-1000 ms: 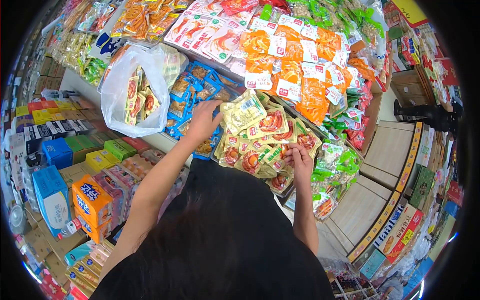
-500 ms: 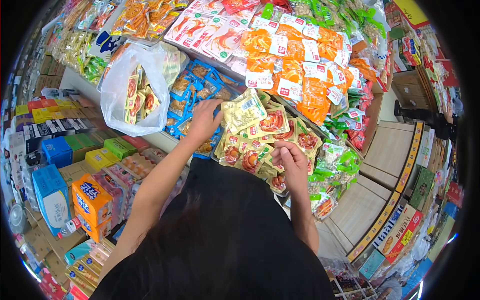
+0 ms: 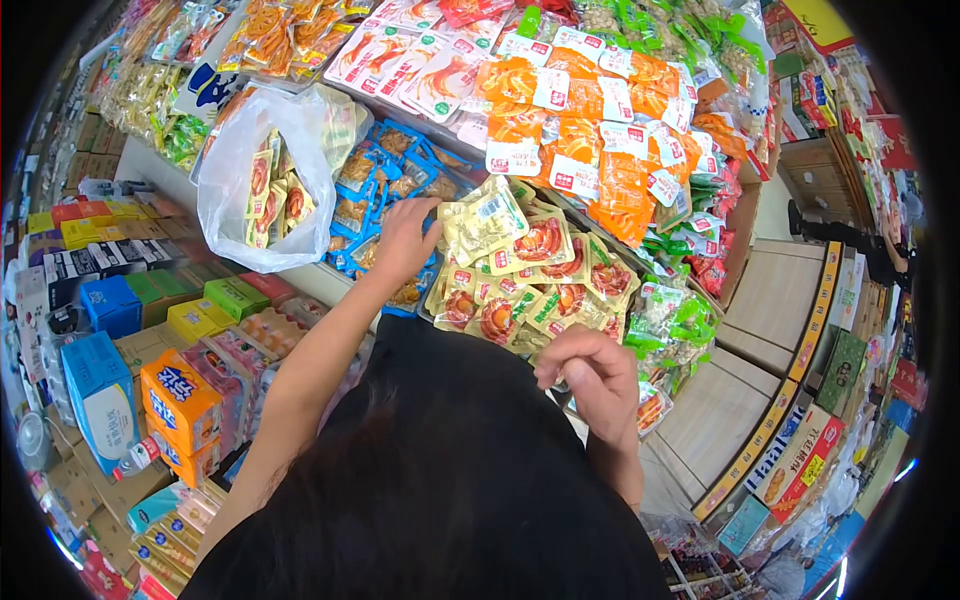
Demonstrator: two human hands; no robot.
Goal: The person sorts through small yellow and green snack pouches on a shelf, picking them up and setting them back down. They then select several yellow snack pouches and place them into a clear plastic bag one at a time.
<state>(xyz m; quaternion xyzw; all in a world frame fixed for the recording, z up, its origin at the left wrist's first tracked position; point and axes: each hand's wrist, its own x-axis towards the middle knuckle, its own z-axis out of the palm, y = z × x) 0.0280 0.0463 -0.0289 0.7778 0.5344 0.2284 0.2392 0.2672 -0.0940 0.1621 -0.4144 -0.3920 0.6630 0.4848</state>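
Beige snack packets (image 3: pixel 540 243) with red food pictures lie in a loose pile in front of me. At the pile's left edge rests my left hand (image 3: pixel 408 240), fingers stretched out and thumb apart, by the edge of a packet showing its pale back (image 3: pixel 483 228). My right hand (image 3: pixel 600 380) hovers over the near right side of the pile, fingers loosely bent, with a gap to the thumb and nothing visible in it. To the left, a white plastic bag (image 3: pixel 222 215) stands with its mouth wide, similar beige packets (image 3: pixel 268 195) inside.
Blue snack packets (image 3: pixel 355 172) lie beside my left hand. Orange packets (image 3: pixel 575 110) and white-and-pink packets (image 3: pixel 410 65) fill the display behind. Green-and-clear bags (image 3: pixel 675 315) sit at right. Boxed goods (image 3: pixel 185 400) stack at lower left; a shelf edge (image 3: pixel 810 310) curves along the right.
My right hand has drawn back from the pile toward my body and slightly right, uncovering packets at the front. My left hand has hardly moved.
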